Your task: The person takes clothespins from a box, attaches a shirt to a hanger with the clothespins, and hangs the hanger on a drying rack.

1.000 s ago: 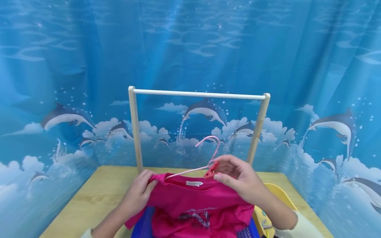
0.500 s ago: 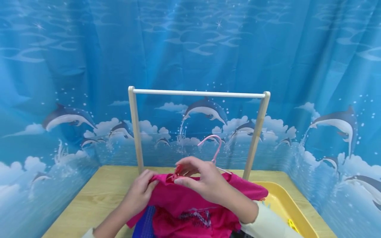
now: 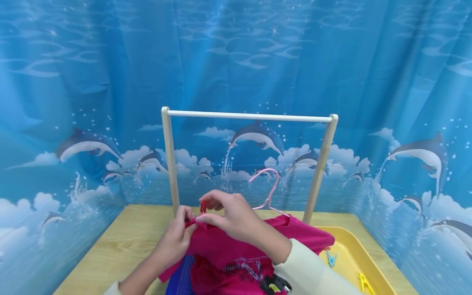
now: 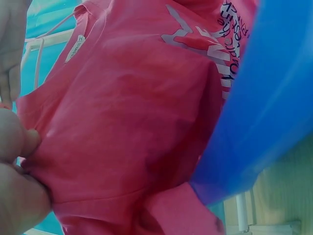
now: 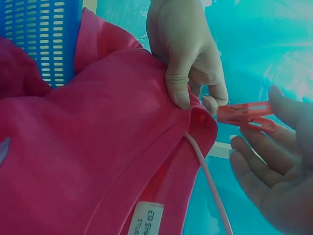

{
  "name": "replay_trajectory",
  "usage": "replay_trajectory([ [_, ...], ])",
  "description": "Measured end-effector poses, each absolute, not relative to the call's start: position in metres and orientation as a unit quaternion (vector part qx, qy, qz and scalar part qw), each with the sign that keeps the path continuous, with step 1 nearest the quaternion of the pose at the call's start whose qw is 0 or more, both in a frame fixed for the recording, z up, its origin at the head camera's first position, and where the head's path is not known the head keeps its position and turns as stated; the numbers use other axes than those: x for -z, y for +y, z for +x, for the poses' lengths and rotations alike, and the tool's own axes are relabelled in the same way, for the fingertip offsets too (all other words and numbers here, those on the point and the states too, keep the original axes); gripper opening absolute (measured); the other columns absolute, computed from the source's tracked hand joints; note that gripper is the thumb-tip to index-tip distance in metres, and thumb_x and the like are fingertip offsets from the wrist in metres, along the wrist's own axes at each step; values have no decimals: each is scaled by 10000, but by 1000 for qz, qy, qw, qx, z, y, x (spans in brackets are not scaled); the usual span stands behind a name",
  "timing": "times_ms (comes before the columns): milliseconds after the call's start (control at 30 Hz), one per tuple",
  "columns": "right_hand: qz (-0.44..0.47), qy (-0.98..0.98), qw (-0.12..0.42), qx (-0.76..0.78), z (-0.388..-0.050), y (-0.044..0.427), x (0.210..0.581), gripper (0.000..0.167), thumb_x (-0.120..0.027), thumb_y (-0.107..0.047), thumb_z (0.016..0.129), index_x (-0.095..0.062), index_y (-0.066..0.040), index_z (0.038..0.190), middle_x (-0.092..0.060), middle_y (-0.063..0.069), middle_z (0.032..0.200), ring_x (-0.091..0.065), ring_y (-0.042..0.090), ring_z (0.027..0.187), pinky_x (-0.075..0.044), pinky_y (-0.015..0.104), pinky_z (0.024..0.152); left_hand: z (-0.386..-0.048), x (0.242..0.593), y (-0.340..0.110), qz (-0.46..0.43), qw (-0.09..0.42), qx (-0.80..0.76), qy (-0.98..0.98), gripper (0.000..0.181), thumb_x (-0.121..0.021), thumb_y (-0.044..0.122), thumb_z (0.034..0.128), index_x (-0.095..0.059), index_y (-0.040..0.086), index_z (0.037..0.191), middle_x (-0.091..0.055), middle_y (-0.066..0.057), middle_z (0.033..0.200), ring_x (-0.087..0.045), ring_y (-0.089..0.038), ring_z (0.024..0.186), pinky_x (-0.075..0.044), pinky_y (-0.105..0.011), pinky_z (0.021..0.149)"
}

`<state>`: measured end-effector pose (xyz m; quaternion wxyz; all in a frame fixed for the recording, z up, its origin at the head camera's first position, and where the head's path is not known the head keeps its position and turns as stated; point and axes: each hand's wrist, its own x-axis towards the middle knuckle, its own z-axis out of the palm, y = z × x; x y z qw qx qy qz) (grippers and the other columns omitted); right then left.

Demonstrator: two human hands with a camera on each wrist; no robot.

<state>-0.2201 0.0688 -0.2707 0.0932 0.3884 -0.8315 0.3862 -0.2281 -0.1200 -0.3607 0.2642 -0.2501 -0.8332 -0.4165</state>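
Observation:
A magenta T-shirt [image 3: 217,246] with dark lettering drapes over a pink hanger [image 3: 271,192] whose hook stands up free. My left hand [image 3: 176,235] pinches the shirt at its left shoulder; the right wrist view shows the thumb pressing the cloth there. Between thumb and fingers, my right hand [image 3: 239,219] holds a red clothespin [image 5: 244,112] by its handle ends. Its tip lies close beside the left fingers at the shirt's shoulder edge. I cannot tell whether the clothespin touches the cloth. The hanger's arm runs into the neckline near a white label [image 5: 146,218].
Under the shirt is a blue perforated basket [image 3: 180,276]. To the right, a yellow tray [image 3: 344,235] holds a light blue clothespin [image 3: 331,259] and a yellow clothespin [image 3: 365,282]. Behind the shirt stands a wooden rack with a white rail [image 3: 250,116] on the wooden table [image 3: 110,246].
My right hand has moved left with the red clothespin, from beside the hanger's neck to the left shoulder. The left hand keeps its pinch, and more of the yellow tray shows.

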Motion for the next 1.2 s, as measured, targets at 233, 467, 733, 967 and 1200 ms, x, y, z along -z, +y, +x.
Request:
replay_trajectory([
  [233,379,-861,78,-330,-225,56,268,225,-720,-258,882,-642,-143,1059,-675,-62,945,-637,50,918,-512,214,827,-227,360,-119,-260,258,420,-830,331,-579,-164,862,-356,79,890,-415,44,762,-388,-6,637,-379,-209,525],
  [467,384,-874,92,-283,-226,51,270,174,-708,-276,885,-603,-154,952,-651,-81,862,-569,6,777,-467,183,685,-224,358,-118,-252,245,412,-841,319,-560,-168,869,-362,82,889,-393,50,722,-378,-13,617,-371,-213,518],
  [733,396,-873,122,-257,-228,48,271,135,-695,-221,898,-590,-143,864,-594,-85,735,-458,35,593,-395,179,562,-223,362,-116,-260,288,398,-831,353,-580,-225,791,-407,71,875,-405,73,724,-391,-11,640,-378,-213,531],
  [967,392,-878,135,-239,-229,48,277,127,-684,-184,903,-608,-141,810,-591,-88,683,-460,13,561,-398,157,545,-222,360,-113,-273,315,384,-824,389,-581,-249,752,-397,84,830,-357,91,715,-369,-5,643,-352,-199,520],
  [1200,378,-888,128,-229,-230,52,280,97,-679,-209,903,-632,-140,853,-608,-88,714,-494,5,590,-417,156,559,-222,358,-111,-253,279,404,-834,391,-575,-228,790,-356,95,808,-328,65,709,-339,-18,622,-341,-209,498],
])
